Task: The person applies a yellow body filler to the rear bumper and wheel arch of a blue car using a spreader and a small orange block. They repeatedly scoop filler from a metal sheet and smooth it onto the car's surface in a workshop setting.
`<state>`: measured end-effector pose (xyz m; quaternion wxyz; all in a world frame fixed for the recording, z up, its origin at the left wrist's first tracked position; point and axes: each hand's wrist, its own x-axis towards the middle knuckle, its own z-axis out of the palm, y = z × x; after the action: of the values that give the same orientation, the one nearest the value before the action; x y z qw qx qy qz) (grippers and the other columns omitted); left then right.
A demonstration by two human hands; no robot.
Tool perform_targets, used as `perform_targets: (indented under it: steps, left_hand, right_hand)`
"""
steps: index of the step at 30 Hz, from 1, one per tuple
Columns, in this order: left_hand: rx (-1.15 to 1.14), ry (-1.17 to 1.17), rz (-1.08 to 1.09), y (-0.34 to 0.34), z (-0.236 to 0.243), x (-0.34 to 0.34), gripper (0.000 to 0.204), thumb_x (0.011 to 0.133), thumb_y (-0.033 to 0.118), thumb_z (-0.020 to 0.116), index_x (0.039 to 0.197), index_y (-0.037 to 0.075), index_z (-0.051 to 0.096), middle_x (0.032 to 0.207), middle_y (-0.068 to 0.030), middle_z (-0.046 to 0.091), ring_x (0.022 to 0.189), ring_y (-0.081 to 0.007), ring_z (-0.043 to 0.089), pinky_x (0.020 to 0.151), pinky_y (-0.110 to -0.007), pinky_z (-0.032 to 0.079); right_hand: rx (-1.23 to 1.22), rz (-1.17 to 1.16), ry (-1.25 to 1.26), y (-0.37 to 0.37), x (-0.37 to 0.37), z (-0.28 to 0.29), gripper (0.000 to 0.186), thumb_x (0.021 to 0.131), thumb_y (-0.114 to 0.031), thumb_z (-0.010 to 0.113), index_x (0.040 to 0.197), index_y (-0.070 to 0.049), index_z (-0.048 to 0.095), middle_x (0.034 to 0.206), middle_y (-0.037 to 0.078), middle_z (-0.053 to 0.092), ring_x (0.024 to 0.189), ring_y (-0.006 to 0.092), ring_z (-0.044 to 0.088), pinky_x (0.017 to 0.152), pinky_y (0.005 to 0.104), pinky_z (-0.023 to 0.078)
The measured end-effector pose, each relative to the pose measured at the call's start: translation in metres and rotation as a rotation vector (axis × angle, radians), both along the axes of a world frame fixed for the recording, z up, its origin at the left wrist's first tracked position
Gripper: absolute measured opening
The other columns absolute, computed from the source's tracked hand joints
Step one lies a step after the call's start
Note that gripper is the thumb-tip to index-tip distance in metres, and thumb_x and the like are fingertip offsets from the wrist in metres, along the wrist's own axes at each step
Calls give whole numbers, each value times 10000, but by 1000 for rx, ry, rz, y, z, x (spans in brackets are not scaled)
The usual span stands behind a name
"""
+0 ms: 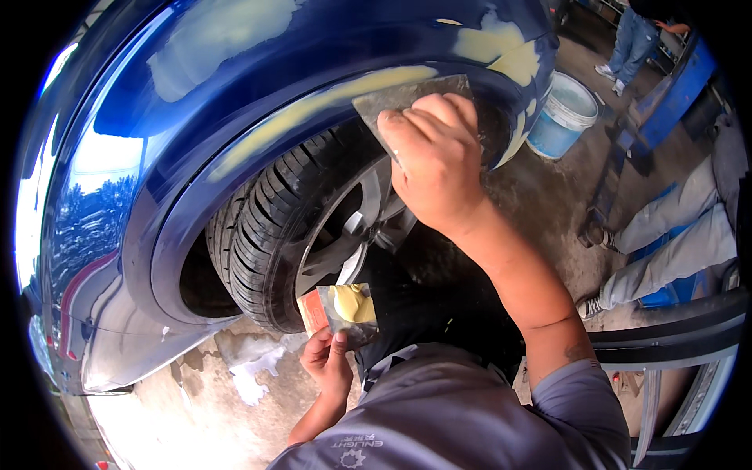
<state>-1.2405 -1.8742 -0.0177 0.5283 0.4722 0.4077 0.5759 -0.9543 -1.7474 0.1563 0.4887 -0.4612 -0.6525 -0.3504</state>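
My right hand (439,157) grips a thin dark grey putty spreader (411,92), its edge against the blue car fender (313,59) just above the wheel arch. A long streak of pale yellow body filler (305,110) follows the arch lip leftward from the spreader. Lower down, in front of the wheel, my left hand (330,362) pinches a small flat metal plate (362,332) from below. A dollop of yellow filler (354,302) sits on that plate, and an orange-red piece (312,311) shows at its left side.
The tyre (270,227) and alloy wheel fill the space beneath the arch. More filler patches (501,48) mark the panel. A white-and-blue bucket (562,116) stands on the floor at right. One person stands at far right (674,227), another farther back (634,39), near blue metal equipment (677,90).
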Motion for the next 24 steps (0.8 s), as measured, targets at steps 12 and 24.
perform_targets:
  steps: [12,24]
  left_hand:
    - [-12,-11,2,-1,-5,0,179,934,44,706,1073,-64,675,887,-85,728,774,-103,651,725,-262,544]
    - [-7,31,-23,-3,-1,16,183,932,66,710,1059,-61,680,853,-75,728,720,-101,637,699,-249,515]
  right_hand:
    - [63,-22,52,5,25,-2,235,722,40,637,945,-28,666,781,46,660,833,248,617,839,399,425]
    - [81,-32,64,4,28,-3,227,724,22,637,940,-44,657,769,26,648,862,229,605,853,401,412]
